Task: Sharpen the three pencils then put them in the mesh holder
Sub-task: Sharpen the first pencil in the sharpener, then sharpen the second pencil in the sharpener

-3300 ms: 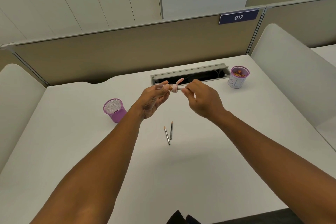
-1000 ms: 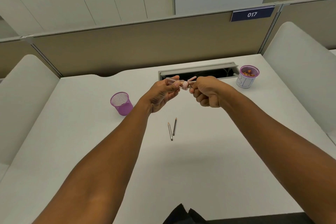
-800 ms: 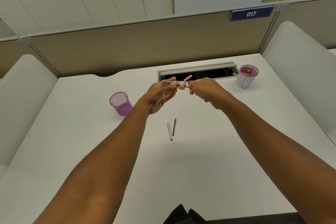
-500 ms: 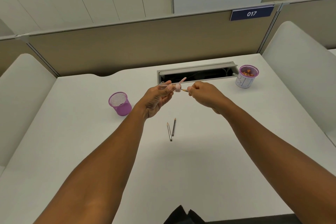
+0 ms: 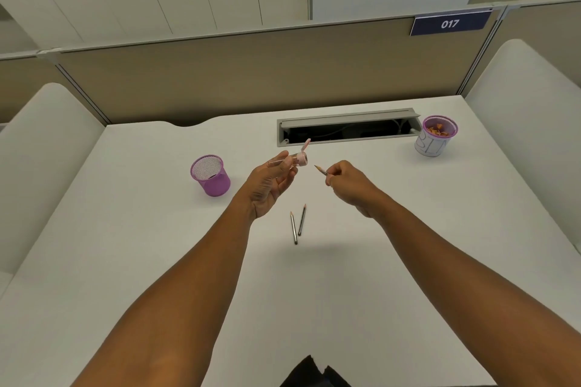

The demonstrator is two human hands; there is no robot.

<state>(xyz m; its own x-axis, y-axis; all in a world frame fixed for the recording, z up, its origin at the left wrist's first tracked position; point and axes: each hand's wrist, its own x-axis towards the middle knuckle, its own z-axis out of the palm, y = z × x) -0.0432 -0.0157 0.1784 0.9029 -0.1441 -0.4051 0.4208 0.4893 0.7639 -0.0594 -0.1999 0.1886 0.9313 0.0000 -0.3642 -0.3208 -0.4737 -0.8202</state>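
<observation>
Pink-capped, with a clear body, the sharpener is gripped by the left hand, while a pointed pencil is pinched by the right hand, apart from it.

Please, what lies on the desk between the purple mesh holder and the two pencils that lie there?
In the head view, the left hand, holding the sharpener, crosses between the mesh holder and the two pencils; the visible desk there is bare.

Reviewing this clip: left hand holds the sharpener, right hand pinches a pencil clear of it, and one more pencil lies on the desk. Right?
Not quite: the head view shows two pencils on the desk, not one. The rest stands: the left hand holds the sharpener, and the right hand pinches a pencil clear of it.
</observation>
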